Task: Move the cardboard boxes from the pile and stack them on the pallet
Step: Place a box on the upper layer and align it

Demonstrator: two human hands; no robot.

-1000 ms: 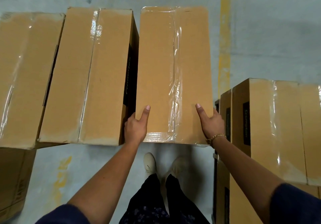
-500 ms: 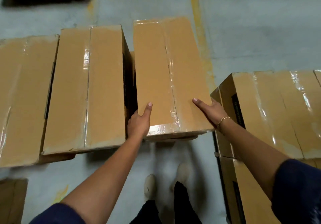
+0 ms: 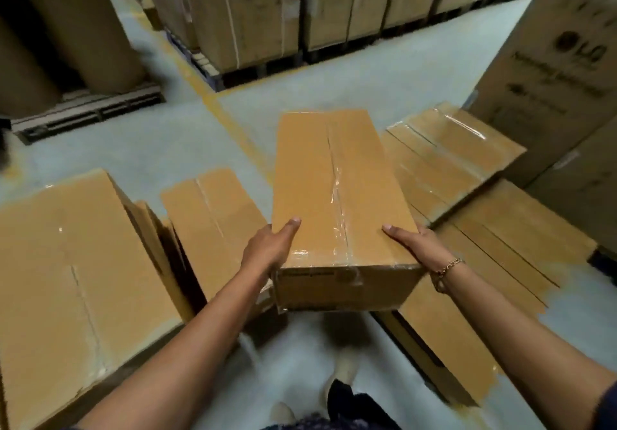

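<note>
A long taped cardboard box (image 3: pixel 334 196) is lifted in front of me, its near end toward my body. My left hand (image 3: pixel 267 249) grips its near left corner, thumb on top and fingers down the side. My right hand (image 3: pixel 414 246), with a gold bracelet at the wrist, grips the near right corner the same way. More boxes of the pile lie on the floor: a large box (image 3: pixel 76 279) at the left, a second box (image 3: pixel 213 222) beside it, and several stacked boxes (image 3: pixel 467 216) at the right.
A wooden pallet (image 3: pixel 90 112) with big brown rolls stands at the back left. Pallets of tall cartons (image 3: pixel 267 12) line the back. A tall printed carton (image 3: pixel 561 72) rises at the right. A yellow floor line (image 3: pixel 213 102) crosses the grey floor.
The box has come up off the pile and toward me in both hands. My view has tilted up, so the warehouse beyond now shows.
</note>
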